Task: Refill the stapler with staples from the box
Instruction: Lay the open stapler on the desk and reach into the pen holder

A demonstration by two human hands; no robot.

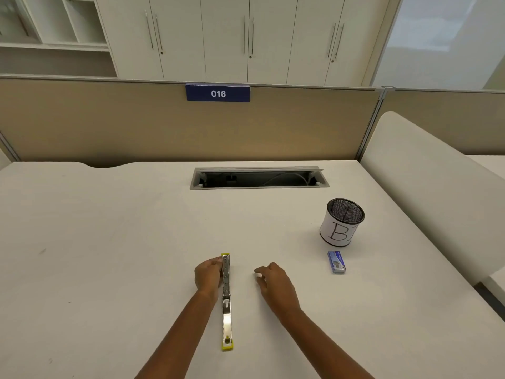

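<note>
A yellow stapler lies swung fully open and flat on the white desk, its metal staple channel facing up and running away from me. My left hand grips the far half of the stapler from its left side. My right hand hovers just right of the stapler with its fingers loosely curled; something small and pale seems pinched at the fingertips, but I cannot make it out. A small blue staple box lies closed on the desk to the right, apart from both hands.
A black mesh pen cup wrapped in white paper with a letter B stands behind the box. An open cable slot is set into the desk further back. A white side panel borders the right edge; a tan partition rises behind.
</note>
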